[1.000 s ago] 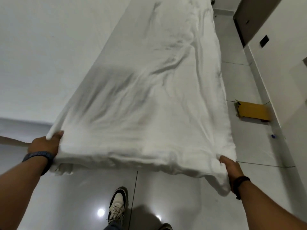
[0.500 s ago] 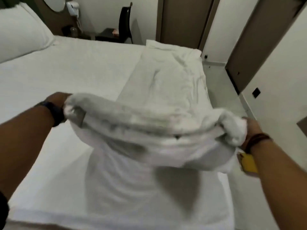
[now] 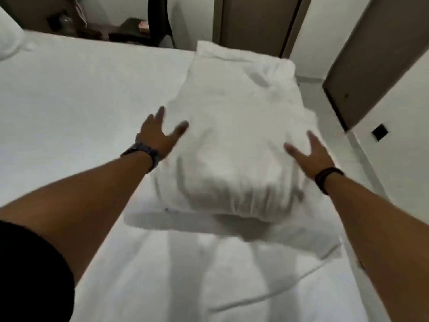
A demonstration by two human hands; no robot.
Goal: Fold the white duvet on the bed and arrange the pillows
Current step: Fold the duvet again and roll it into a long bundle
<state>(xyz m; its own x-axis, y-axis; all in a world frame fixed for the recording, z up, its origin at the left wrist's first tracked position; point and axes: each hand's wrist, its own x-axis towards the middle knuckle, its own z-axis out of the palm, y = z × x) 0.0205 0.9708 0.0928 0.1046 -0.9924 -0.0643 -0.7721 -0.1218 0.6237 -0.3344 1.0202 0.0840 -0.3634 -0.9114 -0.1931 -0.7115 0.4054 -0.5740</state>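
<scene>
Both sets of fingers spread, gripping nothing: my left hand (image 3: pixel 157 133) and right hand (image 3: pixel 311 154) flank the folded white duvet (image 3: pixel 234 145) along the bed (image 3: pixel 81 101)'s right edge; best press flat, push air out, square the layers.

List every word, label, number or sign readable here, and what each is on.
No text can be read.
The wristband: blurred, nothing legible.
The dark wall plate: no markings show.
The dark clutter at the back: too blurred to read.
</scene>
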